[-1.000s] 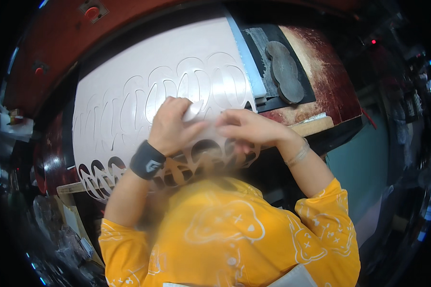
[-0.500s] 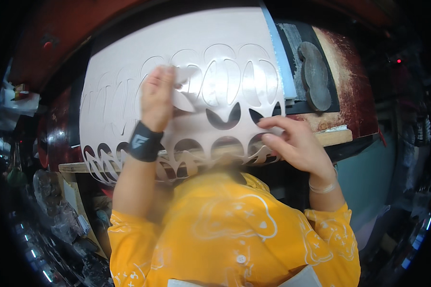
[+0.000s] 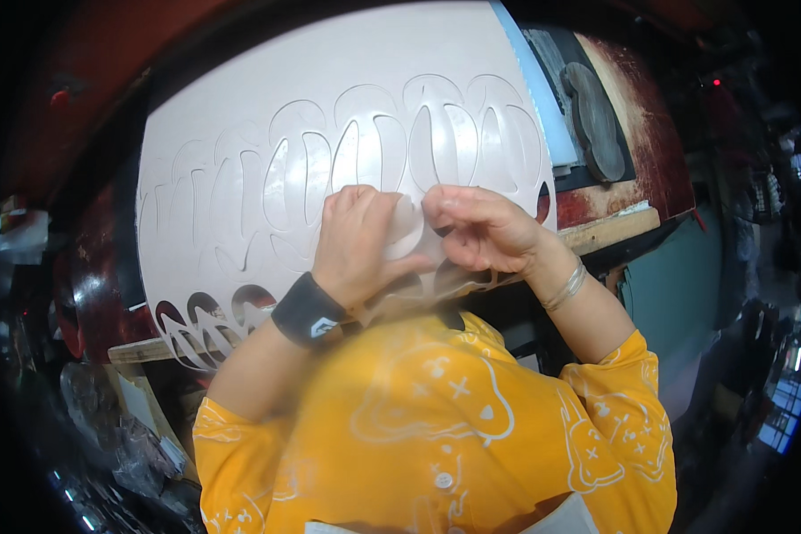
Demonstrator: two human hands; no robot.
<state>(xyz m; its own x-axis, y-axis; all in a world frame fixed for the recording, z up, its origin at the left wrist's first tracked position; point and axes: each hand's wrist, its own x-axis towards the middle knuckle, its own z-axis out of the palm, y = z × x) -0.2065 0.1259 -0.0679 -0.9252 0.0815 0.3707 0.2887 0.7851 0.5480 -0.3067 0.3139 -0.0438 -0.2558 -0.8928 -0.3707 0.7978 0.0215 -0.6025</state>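
A large pale sheet [image 3: 329,53] spreads over the bench, scored with rows of rounded, sole-like outlines. Along its near edge the shapes are punched out, leaving a lattice [image 3: 206,325] that hangs over the front. My left hand [image 3: 358,233], with a black band at the wrist, is closed around pale cut pieces [image 3: 406,230]; how many is hidden. Just right of them is my right hand [image 3: 485,230], its fingers curled and their tips drawn together over the sheet. Whatever those tips hold is too small to make out.
Under the sheet's right edge shows a light blue layer [image 3: 534,76]. Beyond it, a dark sole-shaped block [image 3: 591,120] rests on a black board. A wooden strip [image 3: 609,230] runs along the bench front. Clear plastic bags [image 3: 133,436] lie low at the left.
My left hand has come down and right from the scored outlines, now with cut pieces in it. My right hand has moved left and up, close beside it, its fingers drawn in.
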